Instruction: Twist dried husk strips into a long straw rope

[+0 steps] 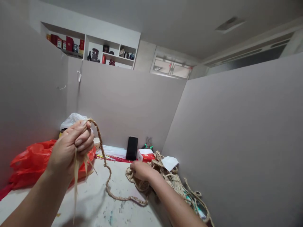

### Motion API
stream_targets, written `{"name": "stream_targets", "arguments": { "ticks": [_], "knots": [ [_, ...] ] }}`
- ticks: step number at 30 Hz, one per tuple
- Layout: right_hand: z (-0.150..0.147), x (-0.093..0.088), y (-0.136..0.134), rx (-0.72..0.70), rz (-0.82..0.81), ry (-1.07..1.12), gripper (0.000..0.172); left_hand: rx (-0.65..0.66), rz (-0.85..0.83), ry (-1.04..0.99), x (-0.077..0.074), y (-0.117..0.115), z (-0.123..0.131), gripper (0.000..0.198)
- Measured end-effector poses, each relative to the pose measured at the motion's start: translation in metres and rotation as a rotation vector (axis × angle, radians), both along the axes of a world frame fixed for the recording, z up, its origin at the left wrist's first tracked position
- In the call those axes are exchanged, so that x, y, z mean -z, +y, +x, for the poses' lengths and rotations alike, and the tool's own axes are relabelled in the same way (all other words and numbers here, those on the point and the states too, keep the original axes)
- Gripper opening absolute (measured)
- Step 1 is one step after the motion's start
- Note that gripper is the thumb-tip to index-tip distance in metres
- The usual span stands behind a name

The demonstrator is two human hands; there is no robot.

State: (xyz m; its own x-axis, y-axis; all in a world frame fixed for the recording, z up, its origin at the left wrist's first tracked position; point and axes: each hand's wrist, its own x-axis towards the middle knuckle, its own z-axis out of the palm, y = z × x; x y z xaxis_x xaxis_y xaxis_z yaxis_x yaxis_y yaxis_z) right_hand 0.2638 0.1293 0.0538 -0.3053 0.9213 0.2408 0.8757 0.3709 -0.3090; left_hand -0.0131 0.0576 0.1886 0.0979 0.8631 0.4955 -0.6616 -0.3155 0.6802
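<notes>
My left hand (81, 138) is raised at the left, its fingers closed around the end of a braided straw rope (107, 179). Loose pale straw strands (76, 176) hang below that fist. From the fist the rope arcs over, drops to the table and runs right in a slack curve. My right hand (142, 171) is bent down over a coil of braided rope (129, 177) by the table's back right, fingers curled onto it; the fingertips are partly hidden.
A red plastic bag (33, 159) lies at the left. A black phone (132, 148) leans against the grey partition (127, 101), beside a red and white box (145, 155). More rope (175, 179) is heaped at the right with white paper (169, 162) on it. The white table (94, 205) is stained.
</notes>
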Motion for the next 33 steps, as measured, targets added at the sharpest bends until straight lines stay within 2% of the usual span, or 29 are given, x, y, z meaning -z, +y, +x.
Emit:
{"name": "stream_targets", "arguments": {
  "ticks": [3, 6, 9, 12, 15, 19, 23, 27, 28, 30, 31, 33],
  "knots": [
    [0.009, -0.003, 0.003, 0.068, -0.018, -0.031, 0.017, -0.013, 0.001, 0.016, 0.001, -0.004, -0.001, 0.008],
    [0.038, -0.027, 0.008, 0.194, -0.018, -0.015, 0.010, -0.018, 0.020, 0.012, 0.001, -0.006, 0.001, 0.010],
    [0.075, -0.056, 0.018, 0.387, 0.015, -0.004, 0.011, -0.010, 0.027, 0.021, 0.002, -0.007, 0.004, 0.012],
    [0.106, -0.073, 0.028, 0.640, 0.097, -0.017, 0.017, 0.003, 0.028, 0.045, 0.003, -0.006, 0.007, 0.013],
    [0.124, -0.071, 0.031, 0.826, 0.192, -0.020, 0.025, 0.017, 0.039, 0.055, 0.005, -0.004, 0.008, 0.013],
    [0.125, -0.054, 0.031, 0.859, 0.228, 0.033, 0.023, 0.032, 0.035, 0.059, 0.007, -0.002, 0.008, 0.011],
    [0.095, -0.049, 0.027, 0.718, 0.301, 0.146, 0.021, 0.083, 0.005, 0.078, 0.007, 0.000, 0.010, 0.010],
    [0.031, -0.063, 0.003, 0.449, 0.312, 0.344, 0.031, 0.216, -0.011, 0.231, 0.012, 0.005, 0.017, 0.015],
    [0.013, -0.069, -0.007, 0.351, 0.269, 0.424, 0.032, 0.247, -0.008, 0.278, 0.014, 0.007, 0.020, 0.015],
    [-0.020, -0.077, -0.031, 0.020, 0.021, 0.796, 0.034, 0.303, -0.001, 0.361, 0.019, 0.012, 0.025, 0.017],
    [-0.034, -0.079, -0.042, -0.116, -0.101, 0.905, 0.038, 0.329, 0.001, 0.392, 0.021, 0.014, 0.028, 0.018],
    [-0.053, -0.078, -0.059, -0.295, -0.297, 0.989, 0.048, 0.376, -0.001, 0.442, 0.026, 0.019, 0.032, 0.020]
  ]
}}
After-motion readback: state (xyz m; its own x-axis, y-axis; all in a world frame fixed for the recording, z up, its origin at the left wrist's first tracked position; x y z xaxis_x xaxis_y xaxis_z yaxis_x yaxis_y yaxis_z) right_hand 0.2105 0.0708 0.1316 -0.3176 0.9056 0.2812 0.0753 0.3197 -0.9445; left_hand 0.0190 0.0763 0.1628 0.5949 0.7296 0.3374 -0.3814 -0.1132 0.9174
